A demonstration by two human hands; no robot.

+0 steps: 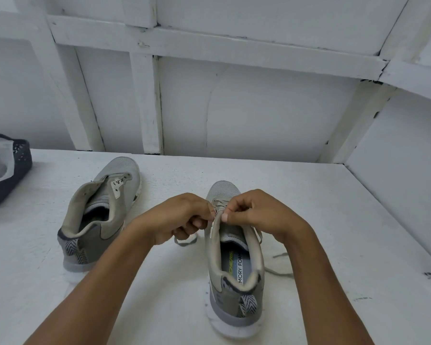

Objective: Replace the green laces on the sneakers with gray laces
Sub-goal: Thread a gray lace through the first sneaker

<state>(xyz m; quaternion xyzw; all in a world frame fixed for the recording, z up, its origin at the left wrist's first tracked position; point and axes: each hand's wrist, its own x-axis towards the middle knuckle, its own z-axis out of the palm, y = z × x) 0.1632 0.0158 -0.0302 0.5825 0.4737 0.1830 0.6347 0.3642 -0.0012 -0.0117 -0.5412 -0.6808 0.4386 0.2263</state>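
Observation:
Two grey sneakers stand on a white table, toes pointing away from me. The right sneaker (234,265) is in front of me, with a gray lace (279,270) threaded near its toe and trailing off to its right. My left hand (184,217) and my right hand (254,212) meet over its tongue, each pinching the lace at the eyelets. A loop of lace hangs below my left hand. The left sneaker (102,212) stands apart with no lace in it. No green lace is in view.
A dark mesh basket (13,175) holding a clear plastic bag sits at the table's left edge. White framed wall panels (234,103) close off the back and right side of the white table (334,220).

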